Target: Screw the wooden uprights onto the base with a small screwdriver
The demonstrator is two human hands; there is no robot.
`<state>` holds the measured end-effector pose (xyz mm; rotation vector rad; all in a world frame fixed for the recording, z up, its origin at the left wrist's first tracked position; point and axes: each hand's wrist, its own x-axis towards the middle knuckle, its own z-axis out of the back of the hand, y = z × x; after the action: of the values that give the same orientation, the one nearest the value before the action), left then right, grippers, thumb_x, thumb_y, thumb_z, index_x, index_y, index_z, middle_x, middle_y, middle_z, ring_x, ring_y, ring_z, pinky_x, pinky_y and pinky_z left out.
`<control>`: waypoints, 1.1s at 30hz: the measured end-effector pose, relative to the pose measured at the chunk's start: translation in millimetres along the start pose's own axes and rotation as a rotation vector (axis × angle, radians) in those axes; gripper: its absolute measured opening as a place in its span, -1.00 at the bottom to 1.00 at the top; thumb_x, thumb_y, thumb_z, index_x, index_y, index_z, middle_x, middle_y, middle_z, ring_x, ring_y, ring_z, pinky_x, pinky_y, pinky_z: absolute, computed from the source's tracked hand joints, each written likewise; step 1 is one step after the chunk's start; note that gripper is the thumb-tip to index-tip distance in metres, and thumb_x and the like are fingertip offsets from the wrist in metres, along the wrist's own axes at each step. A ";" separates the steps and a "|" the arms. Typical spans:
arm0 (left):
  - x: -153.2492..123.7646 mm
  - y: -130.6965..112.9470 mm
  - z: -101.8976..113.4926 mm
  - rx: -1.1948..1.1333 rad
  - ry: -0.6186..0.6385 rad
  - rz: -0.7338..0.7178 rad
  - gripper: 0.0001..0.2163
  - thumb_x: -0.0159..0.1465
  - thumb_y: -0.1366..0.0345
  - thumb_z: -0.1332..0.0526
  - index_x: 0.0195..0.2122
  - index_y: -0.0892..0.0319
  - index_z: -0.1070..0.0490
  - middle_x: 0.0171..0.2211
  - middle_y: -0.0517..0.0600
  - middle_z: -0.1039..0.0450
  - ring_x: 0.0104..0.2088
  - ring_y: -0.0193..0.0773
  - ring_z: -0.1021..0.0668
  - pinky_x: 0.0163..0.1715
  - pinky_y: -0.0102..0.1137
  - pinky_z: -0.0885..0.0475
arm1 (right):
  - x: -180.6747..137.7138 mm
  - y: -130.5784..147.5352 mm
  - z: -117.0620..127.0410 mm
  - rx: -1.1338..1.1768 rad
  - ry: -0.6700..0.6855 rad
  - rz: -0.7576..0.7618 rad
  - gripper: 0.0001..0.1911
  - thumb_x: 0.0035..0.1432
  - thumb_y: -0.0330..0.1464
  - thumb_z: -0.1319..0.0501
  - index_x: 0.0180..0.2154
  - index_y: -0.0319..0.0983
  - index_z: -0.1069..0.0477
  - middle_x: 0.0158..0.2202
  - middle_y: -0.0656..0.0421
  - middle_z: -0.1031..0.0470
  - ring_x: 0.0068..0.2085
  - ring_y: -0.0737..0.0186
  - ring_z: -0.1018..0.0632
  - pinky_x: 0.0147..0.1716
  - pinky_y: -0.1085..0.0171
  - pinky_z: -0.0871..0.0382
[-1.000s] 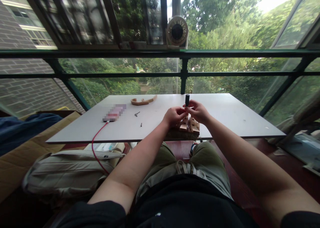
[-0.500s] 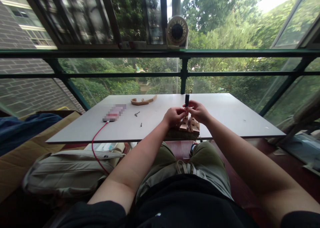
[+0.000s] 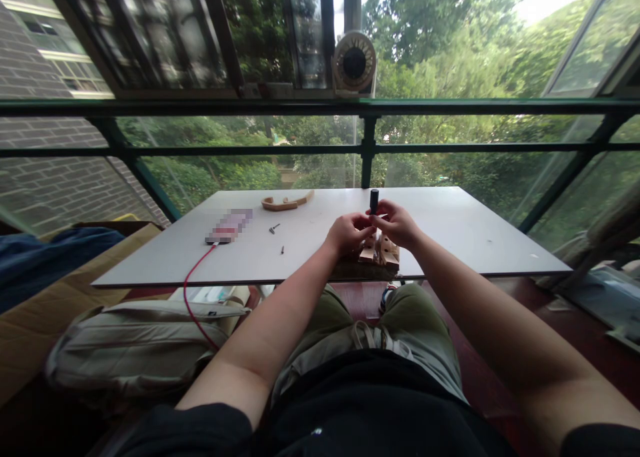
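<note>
Both my hands meet over a small wooden assembly (image 3: pixel 386 251) standing at the near edge of the white table (image 3: pixel 450 237). My right hand (image 3: pixel 399 223) is closed around a black-handled screwdriver (image 3: pixel 373 200) held upright, its handle sticking up above the fingers. My left hand (image 3: pixel 346 233) is curled, fingertips pinched against the wooden piece just beside the screwdriver shaft. What the left fingertips pinch is too small to make out.
On the table lie two small dark screws (image 3: pixel 274 228), a curved wooden part (image 3: pixel 286 203) at the far side, and a blurred device (image 3: pixel 229 226) with a red cable (image 3: pixel 193 290) hanging off the edge. A beige bag (image 3: pixel 135 350) lies left of my knees. A railing and windows stand behind.
</note>
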<state>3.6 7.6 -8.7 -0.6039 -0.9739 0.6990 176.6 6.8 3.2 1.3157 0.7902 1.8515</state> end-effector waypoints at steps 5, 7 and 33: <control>1.2 4.6 0.4 0.005 0.027 -0.016 -0.69 0.22 0.09 -0.25 -0.25 0.27 -0.56 -0.36 0.04 -0.61 -0.38 -0.28 -0.58 -0.36 -0.45 -0.40 | -1.4 7.9 0.5 0.056 0.019 -0.029 -0.74 0.05 -0.23 -0.29 -0.25 -0.26 -0.44 -0.35 0.13 -0.50 -0.34 0.23 -0.50 -0.38 0.27 -0.38; 1.8 6.4 0.6 0.002 0.038 -0.021 -0.69 0.22 0.10 -0.25 -0.23 0.26 -0.57 -0.33 0.05 -0.62 -0.35 -0.26 -0.59 -0.32 -0.44 -0.42 | -1.8 11.4 0.3 0.092 0.026 -0.045 -0.74 0.04 -0.24 -0.27 -0.25 -0.27 -0.45 -0.37 0.13 -0.49 -0.35 0.24 -0.49 -0.39 0.27 -0.37; 1.5 4.7 0.3 0.039 0.019 0.017 -0.67 0.19 0.05 -0.27 -0.30 0.27 -0.55 -0.39 0.04 -0.60 -0.41 -0.30 -0.57 -0.41 -0.47 -0.39 | -0.8 4.3 -0.2 0.083 0.015 -0.023 -0.77 0.05 -0.25 -0.30 -0.26 -0.25 -0.44 -0.33 0.11 -0.52 -0.34 0.22 -0.52 -0.37 0.25 -0.40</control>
<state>2.7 11.8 -11.2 -0.5846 -0.9362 0.7245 175.6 3.7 6.3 1.3397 0.8958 1.8297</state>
